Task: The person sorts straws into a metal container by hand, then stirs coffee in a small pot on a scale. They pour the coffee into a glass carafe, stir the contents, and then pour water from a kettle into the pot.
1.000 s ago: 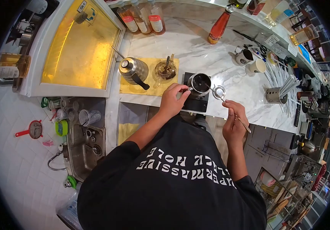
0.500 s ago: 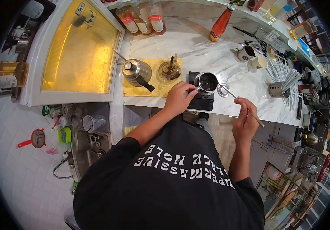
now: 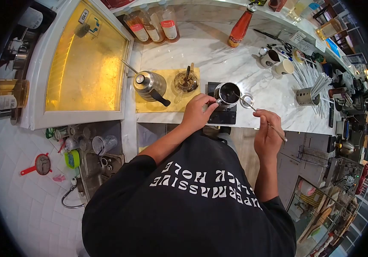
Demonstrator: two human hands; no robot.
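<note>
Steel cup (image 3: pixel 228 94) stands on a black scale (image 3: pixel 221 115) at the marble counter's (image 3: pixel 218 55) front edge. The left hand (image 3: pixel 197 113) pinches the cup's side handle with closed fingers. The right hand (image 3: pixel 267 135) grips a long thin stirrer (image 3: pixel 259 112) – its tip dips into the cup. A gooseneck kettle (image 3: pixel 149 84) sits on a yellow cloth (image 3: pixel 169 104) to the left.

Marble counter (image 3: pixel 218 51); white tiles (image 3: pixel 17 205) — steel sink (image 3: pixel 90 182) adjoining.
</note>
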